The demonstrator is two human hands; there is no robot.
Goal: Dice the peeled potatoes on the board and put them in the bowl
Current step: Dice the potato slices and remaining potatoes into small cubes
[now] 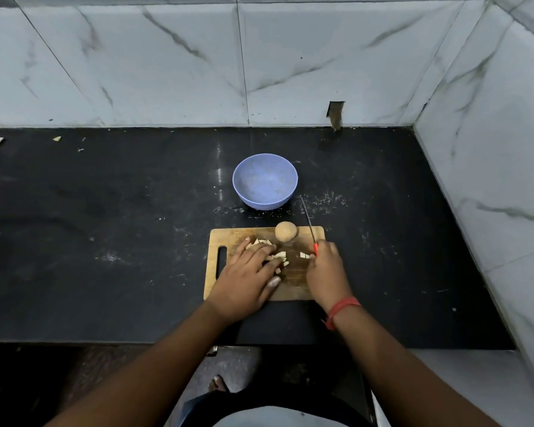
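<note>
I'm pressing my flat left hand (251, 272) on the potato dice (279, 256) on the board (228, 238); my right hand (326, 266) is gripping the knife (309, 224).

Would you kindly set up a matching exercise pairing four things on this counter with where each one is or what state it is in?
Things:
1. bowl
2. whole potato
3. knife
4. potato pieces

Places or states:
A. held in the right hand, blade pointing away
B. on the counter beyond the cutting board, nearly empty
C. uncut, at the board's far edge
D. partly under the left hand

Pairs: 1-B, 2-C, 3-A, 4-D
</note>
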